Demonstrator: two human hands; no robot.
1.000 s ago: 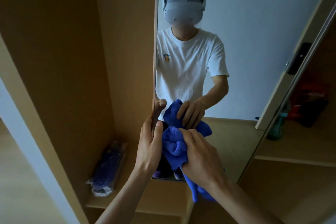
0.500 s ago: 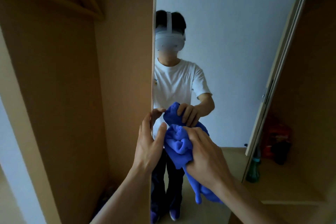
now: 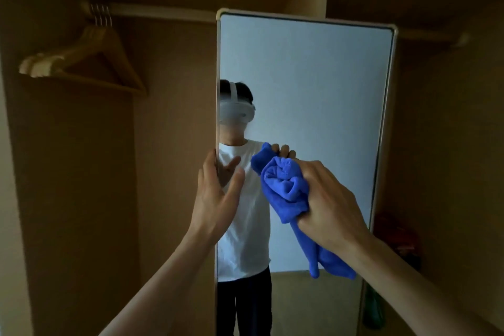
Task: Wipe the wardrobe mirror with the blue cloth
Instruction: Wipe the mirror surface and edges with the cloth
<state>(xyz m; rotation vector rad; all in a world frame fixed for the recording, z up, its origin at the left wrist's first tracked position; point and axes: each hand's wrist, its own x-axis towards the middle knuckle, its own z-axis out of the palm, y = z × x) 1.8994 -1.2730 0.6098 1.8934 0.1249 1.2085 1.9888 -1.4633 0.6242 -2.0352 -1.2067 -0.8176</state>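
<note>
Two grips: L grip (image 3: 215, 199) spread at mirror (image 3: 313, 90) edge, R grip (image 3: 330, 204) clenching blue cloth (image 3: 283, 188), its tips hidden.

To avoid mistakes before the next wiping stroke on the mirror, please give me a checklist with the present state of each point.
1. Blue cloth held firmly: ok, the right hand grips it bunched.
2. Cloth on the glass: ok, the bunch meets its own reflection on the mirror.
3. Mirror steadied: ok, the left hand rests with straight fingers at its left edge.
4. Cloth tail tucked in: not ok, it hangs loose below the right hand.
5. Path upward free: ok, the hangers hang to the left, apart from the mirror.
6. Streaks left on the glass: cannot tell, the light is dim.
</note>
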